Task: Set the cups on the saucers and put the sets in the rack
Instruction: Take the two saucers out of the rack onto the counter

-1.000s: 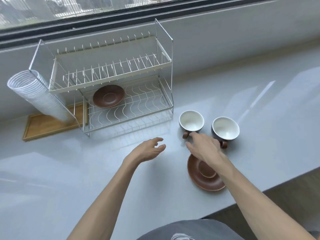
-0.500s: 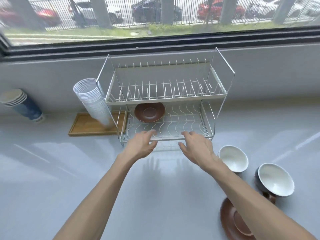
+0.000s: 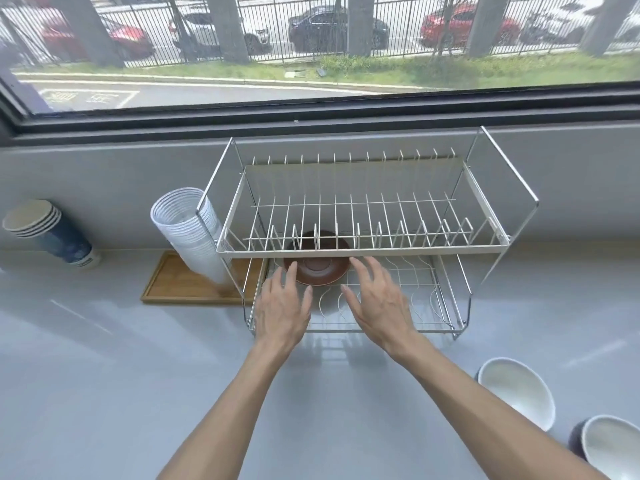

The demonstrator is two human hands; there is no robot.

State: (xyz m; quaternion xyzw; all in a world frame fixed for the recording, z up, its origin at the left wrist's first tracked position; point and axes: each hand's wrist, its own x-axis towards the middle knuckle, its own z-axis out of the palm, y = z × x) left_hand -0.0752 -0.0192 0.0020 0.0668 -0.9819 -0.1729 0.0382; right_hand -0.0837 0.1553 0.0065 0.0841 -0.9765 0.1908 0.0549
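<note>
A two-tier wire dish rack [image 3: 363,251] stands on the grey counter against the wall. A brown saucer [image 3: 317,271] lies on its lower shelf, at the left. My left hand [image 3: 282,310] and my right hand [image 3: 379,303] are over the front of the lower shelf, fingers spread, on either side of the saucer, holding nothing. Two cups with white insides sit on the counter at the lower right: one [image 3: 516,396] nearer the rack, the other [image 3: 613,448] cut by the frame's edge. The second saucer is out of view.
A stack of white plastic cups [image 3: 188,233] leans on the rack's left side over a wooden tray [image 3: 183,289]. A stack of blue paper cups [image 3: 52,233] lies at the far left. A window ledge [image 3: 311,123] runs behind the rack.
My view has swung from the cups up to the rack. Both hands left the cups and saucer on the counter and moved forward into the lower shelf, toward the saucer there.
</note>
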